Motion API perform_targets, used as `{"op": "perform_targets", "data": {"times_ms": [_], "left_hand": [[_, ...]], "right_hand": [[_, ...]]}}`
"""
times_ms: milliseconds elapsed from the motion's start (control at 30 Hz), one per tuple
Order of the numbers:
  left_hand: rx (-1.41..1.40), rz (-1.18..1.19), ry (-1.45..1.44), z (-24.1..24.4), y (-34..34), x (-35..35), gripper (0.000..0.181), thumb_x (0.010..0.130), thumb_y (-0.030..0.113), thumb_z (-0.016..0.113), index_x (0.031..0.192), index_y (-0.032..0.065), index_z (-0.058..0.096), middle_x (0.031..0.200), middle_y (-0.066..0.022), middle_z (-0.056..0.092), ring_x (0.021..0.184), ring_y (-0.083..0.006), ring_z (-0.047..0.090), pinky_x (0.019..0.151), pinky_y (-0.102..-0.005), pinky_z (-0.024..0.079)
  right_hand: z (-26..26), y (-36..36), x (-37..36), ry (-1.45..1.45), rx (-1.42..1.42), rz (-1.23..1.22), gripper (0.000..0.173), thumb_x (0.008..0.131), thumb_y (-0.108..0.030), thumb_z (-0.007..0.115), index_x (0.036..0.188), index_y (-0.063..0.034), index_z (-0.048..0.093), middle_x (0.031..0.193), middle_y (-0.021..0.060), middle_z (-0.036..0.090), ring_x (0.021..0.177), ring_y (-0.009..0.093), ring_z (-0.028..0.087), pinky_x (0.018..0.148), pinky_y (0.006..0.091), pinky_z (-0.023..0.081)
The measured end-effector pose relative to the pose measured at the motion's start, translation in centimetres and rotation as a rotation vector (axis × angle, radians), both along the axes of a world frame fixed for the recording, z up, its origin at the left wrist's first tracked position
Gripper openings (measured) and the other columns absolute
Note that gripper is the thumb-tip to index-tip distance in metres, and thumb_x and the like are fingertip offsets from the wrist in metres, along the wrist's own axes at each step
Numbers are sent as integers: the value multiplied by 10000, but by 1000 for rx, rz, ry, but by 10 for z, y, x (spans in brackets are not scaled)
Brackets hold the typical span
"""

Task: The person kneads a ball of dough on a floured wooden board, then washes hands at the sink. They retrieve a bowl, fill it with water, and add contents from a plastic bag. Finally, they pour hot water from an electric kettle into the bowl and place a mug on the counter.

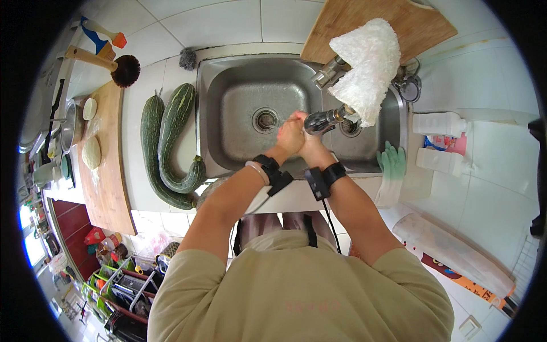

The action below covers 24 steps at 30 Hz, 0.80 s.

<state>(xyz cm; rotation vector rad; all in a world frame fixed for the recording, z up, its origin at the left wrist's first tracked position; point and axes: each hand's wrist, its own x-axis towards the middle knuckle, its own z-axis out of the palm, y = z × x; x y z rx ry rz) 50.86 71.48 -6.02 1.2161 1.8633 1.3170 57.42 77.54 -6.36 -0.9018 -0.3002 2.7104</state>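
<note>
My left hand (290, 136) and my right hand (308, 139) are clasped together under the black faucet head (321, 122), over the large basin of the stainless steel sink (239, 92). The fingers are wrapped about one another and look wet; no object shows between them. The basin's drain (266, 120) lies just left of the hands. A white fluffy cloth (369, 64) drapes over the faucet's metal neck. Part of my right hand is hidden by the faucet head. Each wrist bears a black strap with a small device.
Two long green striped squashes (151, 137) lie left of the sink. Beyond them, a wooden board (109, 171) bears pieces of dough (91, 152). Green and white rubber gloves (391, 171) hang at the sink's right front edge. Another wooden board (410, 25) stands behind the faucet.
</note>
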Motion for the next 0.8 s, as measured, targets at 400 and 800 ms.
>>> {"op": "perform_targets", "data": {"times_ms": [400,800], "left_hand": [[88,-3,-642,17,-7,12,248,883,127,473,1082,-3,545,1067,-103,569,1009,-246,529,929,-341,386],[-137,-11,-214,6,10,8,468,773,321,675,1078,-17,563,952,-117,617,887,-223,565,829,-323,431]], "right_hand": [[-12,19,0,-77,75,-18,187,836,-218,620,867,-73,506,801,75,547,757,201,564,764,364,498],[15,-4,-6,-209,67,-145,307,881,-352,575,1013,-84,507,910,78,561,818,221,579,757,366,495]]}}
